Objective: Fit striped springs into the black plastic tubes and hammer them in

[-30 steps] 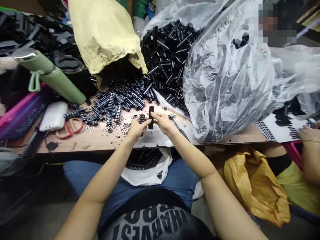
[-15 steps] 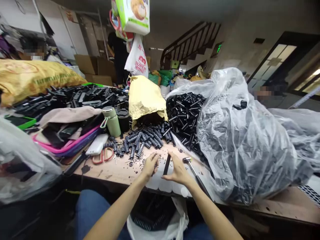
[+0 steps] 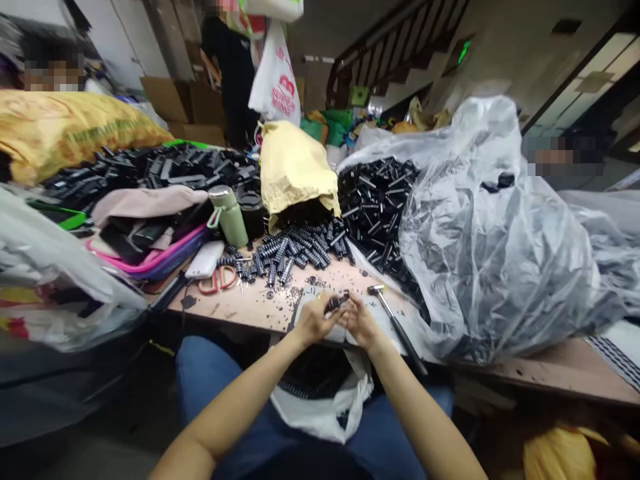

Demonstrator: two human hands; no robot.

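Both hands meet just above the front edge of the counter [image 3: 245, 308]. The left hand [image 3: 314, 320] is closed around a small black part [image 3: 332, 305], with the thumb and fingers pinching it. The right hand [image 3: 359, 320] has its fingers bent in, the tips at the part's right end; whether they grip it or only touch it cannot be told, as the fingers overlap there and the view is blurred.

Beneath the hands is a pale sheet [image 3: 306, 298]. A hammer [image 3: 400, 327] lies just right of the right hand, head away from the person and dark handle slanting toward the counter's edge. To the left, tiny dark bits [image 3: 281, 293] are scattered over the wood.

Beyond the hands, ribbed black-and-white rollers [image 3: 295, 250] are heaped before the mouth of a yellow sack [image 3: 300, 160]. Right of it, glossy black pieces [image 3: 380, 207] fill the open side of a big clear plastic bag [image 3: 500, 240].

Left of the rollers lie red-handled scissors [image 3: 219, 280] and a white box [image 3: 205, 260], with a green bottle [image 3: 231, 217] standing behind. Farther left sits a pink-rimmed basket [image 3: 145, 268].

Below the counter, a white sack [image 3: 325, 417] holding dark pieces rests between the person's knees.
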